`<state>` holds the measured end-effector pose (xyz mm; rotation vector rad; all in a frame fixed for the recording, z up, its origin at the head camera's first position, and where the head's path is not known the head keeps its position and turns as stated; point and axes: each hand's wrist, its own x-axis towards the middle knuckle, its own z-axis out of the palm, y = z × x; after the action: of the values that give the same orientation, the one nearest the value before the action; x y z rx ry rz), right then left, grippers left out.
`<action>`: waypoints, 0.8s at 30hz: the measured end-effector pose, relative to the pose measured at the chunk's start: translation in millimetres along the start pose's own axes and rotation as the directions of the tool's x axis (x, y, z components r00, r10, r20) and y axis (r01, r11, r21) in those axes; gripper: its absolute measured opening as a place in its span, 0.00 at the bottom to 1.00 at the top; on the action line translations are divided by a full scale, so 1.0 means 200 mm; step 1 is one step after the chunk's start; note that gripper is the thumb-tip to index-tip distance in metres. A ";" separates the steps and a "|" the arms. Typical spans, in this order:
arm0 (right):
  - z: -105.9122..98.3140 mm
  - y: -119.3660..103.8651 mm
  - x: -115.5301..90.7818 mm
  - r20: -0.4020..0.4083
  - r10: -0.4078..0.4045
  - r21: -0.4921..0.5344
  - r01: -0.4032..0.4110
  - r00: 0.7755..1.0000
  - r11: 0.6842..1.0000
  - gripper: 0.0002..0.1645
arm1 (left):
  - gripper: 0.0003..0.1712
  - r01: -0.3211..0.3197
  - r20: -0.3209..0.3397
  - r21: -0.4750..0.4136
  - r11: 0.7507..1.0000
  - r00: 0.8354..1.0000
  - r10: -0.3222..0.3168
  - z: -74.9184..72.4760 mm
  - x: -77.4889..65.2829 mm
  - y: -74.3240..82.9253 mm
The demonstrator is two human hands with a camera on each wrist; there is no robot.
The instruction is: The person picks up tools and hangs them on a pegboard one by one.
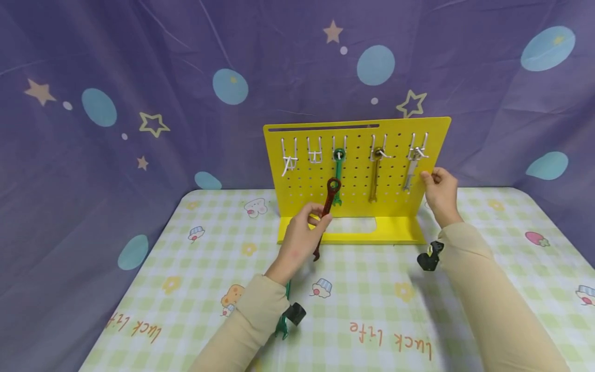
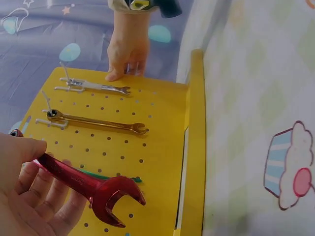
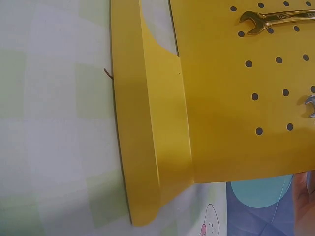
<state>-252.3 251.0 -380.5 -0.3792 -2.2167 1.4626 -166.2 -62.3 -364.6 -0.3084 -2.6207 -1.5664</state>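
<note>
In front of the yellow pegboard [image 1: 397,206], the left hand [image 1: 302,235] holds a red wrench [image 1: 332,196] upright but tilted, ring end up and open end down. The fingers of that hand are curled, pinching the shank against the thumb; seen from the head, the ring end overlaps the green wrench [image 1: 339,169] behind it, and whether the two touch I cannot tell. At the board's right side the right hand [image 1: 441,192] grips the edge — thumb at the front, the other fingers bent and partly hidden behind.

The pegboard stands on a flat yellow base on the worktop [image 1: 367,289], which has a pale checked cover printed with cupcakes, flowers and lettering. A row of white hooks [image 1: 283,147] runs across the upper part of the board. On the middle hook hangs the green wrench; to its right hang a gold wrench [image 1: 375,178] and, nearest the right hand, a smaller silver wrench [image 1: 411,172]. A second green wrench [image 1: 281,328] lies on the worktop, partly covered by the left sleeve [image 1: 251,315]. Purple cloth [image 1: 288,41] with stars and blue ovals hangs behind everything.
</note>
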 end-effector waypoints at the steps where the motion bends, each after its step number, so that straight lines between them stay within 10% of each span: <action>1: 0.00 0.00 0.00 0.000 -0.003 -0.001 0.003 1.000 1.000 0.21 | 0.14 0.000 -0.011 -0.003 1.000 1.000 0.000 0.00 0.01 0.00; 24: 0.00 0.00 0.00 0.017 0.014 0.015 -0.015 1.000 1.000 0.21 | 0.15 -0.036 -0.117 -0.064 0.997 0.993 0.028 -0.09 0.13 0.03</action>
<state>-253.4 251.0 -380.8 -0.3800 -2.2198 1.4944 -191.5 -71.4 -345.8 -0.2542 -2.4697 -1.6119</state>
